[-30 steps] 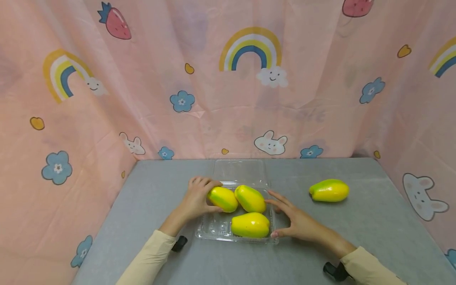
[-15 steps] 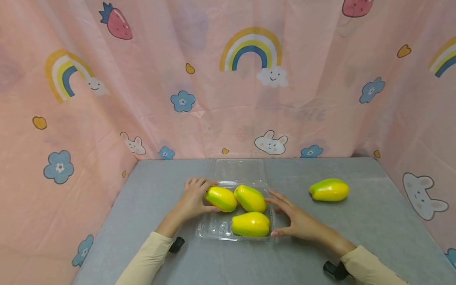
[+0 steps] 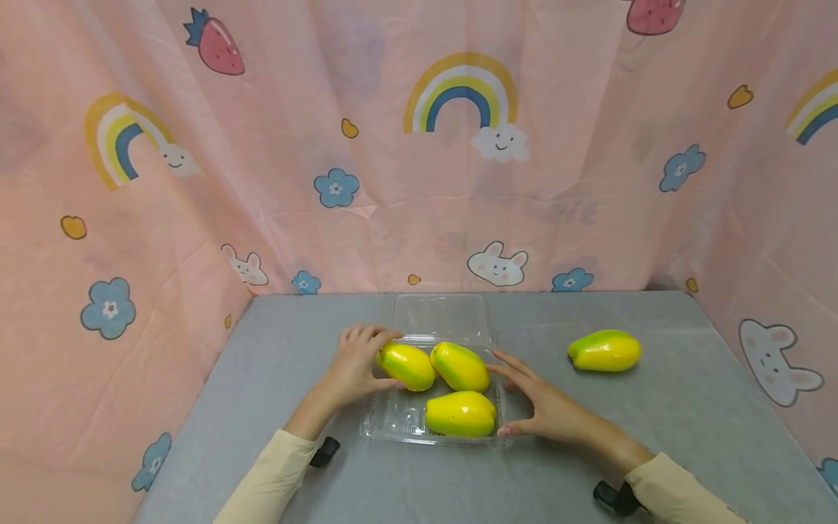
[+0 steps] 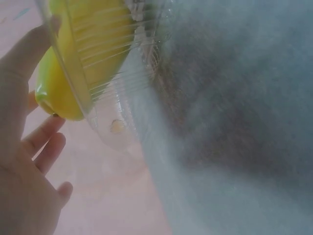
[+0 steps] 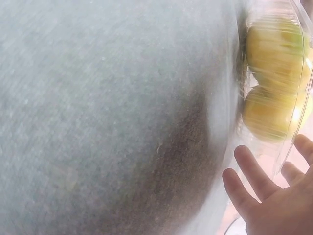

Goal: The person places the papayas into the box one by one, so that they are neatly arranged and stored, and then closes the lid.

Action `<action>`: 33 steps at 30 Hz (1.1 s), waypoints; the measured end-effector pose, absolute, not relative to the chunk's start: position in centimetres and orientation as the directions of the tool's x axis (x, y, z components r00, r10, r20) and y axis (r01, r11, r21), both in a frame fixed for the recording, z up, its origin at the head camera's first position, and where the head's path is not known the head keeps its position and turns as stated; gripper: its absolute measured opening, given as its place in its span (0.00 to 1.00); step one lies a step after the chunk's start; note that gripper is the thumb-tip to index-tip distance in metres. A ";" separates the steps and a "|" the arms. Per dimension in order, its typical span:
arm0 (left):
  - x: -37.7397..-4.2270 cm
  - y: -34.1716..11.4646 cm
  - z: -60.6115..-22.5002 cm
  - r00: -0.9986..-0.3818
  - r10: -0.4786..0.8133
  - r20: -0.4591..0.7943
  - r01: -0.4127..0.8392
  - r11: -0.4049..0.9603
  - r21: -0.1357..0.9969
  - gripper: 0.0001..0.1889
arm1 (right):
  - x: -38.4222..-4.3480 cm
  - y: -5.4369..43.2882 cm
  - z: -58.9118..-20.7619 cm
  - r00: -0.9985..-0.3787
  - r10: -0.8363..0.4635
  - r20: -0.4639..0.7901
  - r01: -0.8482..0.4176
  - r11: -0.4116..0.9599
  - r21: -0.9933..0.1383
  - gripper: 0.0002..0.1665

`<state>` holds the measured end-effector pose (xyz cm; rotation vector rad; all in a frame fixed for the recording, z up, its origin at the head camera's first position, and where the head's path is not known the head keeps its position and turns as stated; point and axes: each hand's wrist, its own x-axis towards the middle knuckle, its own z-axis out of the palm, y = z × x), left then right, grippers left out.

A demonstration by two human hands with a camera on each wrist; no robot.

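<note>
A clear plastic clamshell box (image 3: 393,429) lies with its lid spread back, holding three yellow-green papayas. At its back left, my left hand (image 3: 350,371) holds one papaya (image 3: 407,366), thumb on the near side and fingers at the far side and end. In the left wrist view this papaya (image 4: 73,58) shows partly through the ribbed wall, the other fingers held off it. A second papaya (image 3: 460,367) sits beside it, and a third papaya (image 3: 461,414) lies at the front right. My right hand (image 3: 540,407) is spread along the box's right side, fingertips at the wall.
A further papaya (image 3: 605,351) lies on the grey table (image 3: 681,422) to the right, beyond my right hand. The transparent lid (image 3: 440,314) reaches back towards the pink printed curtain (image 3: 393,218). Black wrist straps (image 3: 325,452) show by both sleeves.
My left hand and the papaya in it have shifted slightly left within the box, then stayed still. The right hand keeps its place beside the box.
</note>
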<state>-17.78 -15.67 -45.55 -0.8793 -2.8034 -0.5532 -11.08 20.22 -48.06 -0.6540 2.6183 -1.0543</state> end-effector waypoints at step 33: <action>-12.7 -21.9 -48.3 -0.793 0.495 0.356 0.605 0.568 0.558 0.27 | -10.9 22.1 -47.4 -0.877 -0.480 0.026 -0.361 0.622 -0.695 0.58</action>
